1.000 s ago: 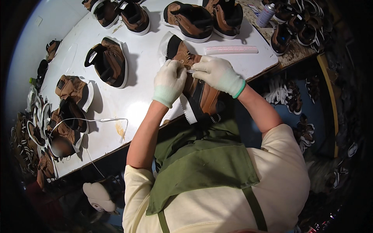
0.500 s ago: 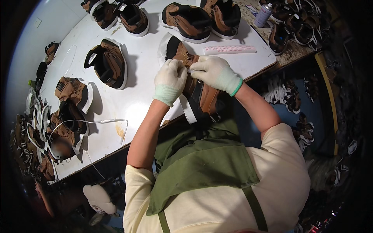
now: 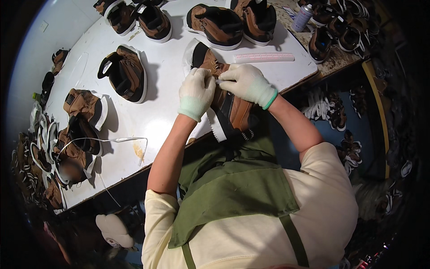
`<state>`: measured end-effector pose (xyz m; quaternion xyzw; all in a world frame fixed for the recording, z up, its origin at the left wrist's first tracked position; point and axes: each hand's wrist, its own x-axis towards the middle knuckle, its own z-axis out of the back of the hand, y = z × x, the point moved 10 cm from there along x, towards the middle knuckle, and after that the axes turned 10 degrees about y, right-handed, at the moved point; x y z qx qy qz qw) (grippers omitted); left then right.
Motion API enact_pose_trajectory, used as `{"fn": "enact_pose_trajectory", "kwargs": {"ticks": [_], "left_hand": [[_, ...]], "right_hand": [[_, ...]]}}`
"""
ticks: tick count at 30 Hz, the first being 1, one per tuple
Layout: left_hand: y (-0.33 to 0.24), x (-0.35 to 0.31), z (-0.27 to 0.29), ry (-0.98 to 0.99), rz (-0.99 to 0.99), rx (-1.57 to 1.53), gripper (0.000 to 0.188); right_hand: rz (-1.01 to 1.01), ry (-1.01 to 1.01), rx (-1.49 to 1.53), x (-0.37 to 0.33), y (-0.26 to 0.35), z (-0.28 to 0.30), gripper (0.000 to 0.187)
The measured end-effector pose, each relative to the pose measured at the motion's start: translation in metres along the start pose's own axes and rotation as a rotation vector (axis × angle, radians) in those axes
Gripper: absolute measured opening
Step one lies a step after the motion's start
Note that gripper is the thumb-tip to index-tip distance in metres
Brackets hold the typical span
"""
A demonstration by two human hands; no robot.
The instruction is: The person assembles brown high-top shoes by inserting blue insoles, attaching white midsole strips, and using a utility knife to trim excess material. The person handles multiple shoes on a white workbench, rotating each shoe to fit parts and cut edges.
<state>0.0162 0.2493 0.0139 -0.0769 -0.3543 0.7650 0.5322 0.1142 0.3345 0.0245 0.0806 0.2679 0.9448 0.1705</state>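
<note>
A brown and black high-top shoe [image 3: 242, 112] with a white sole edge lies in front of me, across the front edge of the white table [image 3: 165, 116]. Both my hands wear whitish knit gloves with green cuffs and meet over the shoe's lacing area. My left hand [image 3: 197, 92] is closed, its fingertips pinched together at the eyelets. From the other side my right hand [image 3: 247, 84] also pinches, close to the left fingertips. A small pale bit shows between the two hands, too small to name. The fingers hide part of the lacing.
Beyond the hands lies a long white strip with red marks [image 3: 264, 58]. A single shoe [image 3: 124, 75] stands to the left, and more shoes [image 3: 216, 26] line the far side. Uppers and a white lace [image 3: 118, 140] lie at left. A spray can [image 3: 303, 18] stands at far right.
Almost nothing differs. Both hands stay pinched over the shoe's lacing, with only a very slight shift of the hands and forearms.
</note>
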Motion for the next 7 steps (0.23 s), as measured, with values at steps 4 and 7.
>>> {"fn": "enact_pose_trajectory", "kwargs": {"ticks": [4, 7], "left_hand": [[0.002, 0.001, 0.005, -0.032, 0.04, -0.113, 0.017], [0.012, -0.002, 0.015, -0.06, 0.091, -0.467, 0.02]], "right_hand": [[-0.013, 0.027, 0.049, 0.0, -0.005, -0.004, 0.024], [-0.03, 0.081, 0.088, 0.002, -0.01, -0.005, 0.028]]}}
